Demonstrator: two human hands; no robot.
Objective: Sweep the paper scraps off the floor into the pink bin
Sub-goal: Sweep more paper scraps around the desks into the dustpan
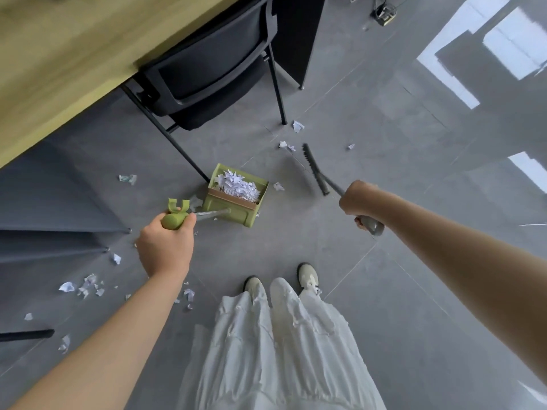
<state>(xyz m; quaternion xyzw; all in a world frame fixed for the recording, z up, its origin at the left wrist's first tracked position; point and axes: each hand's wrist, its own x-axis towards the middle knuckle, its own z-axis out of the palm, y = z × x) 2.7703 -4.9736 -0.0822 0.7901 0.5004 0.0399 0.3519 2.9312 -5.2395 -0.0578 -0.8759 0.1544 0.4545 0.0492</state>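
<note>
1. Head view, hands: the left hand [165,250] grips the green handle of the dustpan [236,196], fingers curled round it. The right hand [359,201] holds the grey handle of the broom [315,168], fist wrapped round it.
2. Head view, dustpan: it rests on the floor [384,261] just ahead of the left hand, between the two hands, and already carries a heap of white scraps.
3. Head view, broom: its bristle head lies ahead of the right hand, long axis running away from the person and slightly leftward.
4. Head view, paper scraps [85,287]: the largest loose cluster lies on the floor to the left of the left hand, behind the dustpan. Smaller pieces lie just beside the broom head and beyond it, near a chair [207,69] leg.
5. Judgement: the right hand is nearer the far pieces; a stroke drawn toward the dustpan would likely collect them.
6. Pink bin: not in view.
</note>
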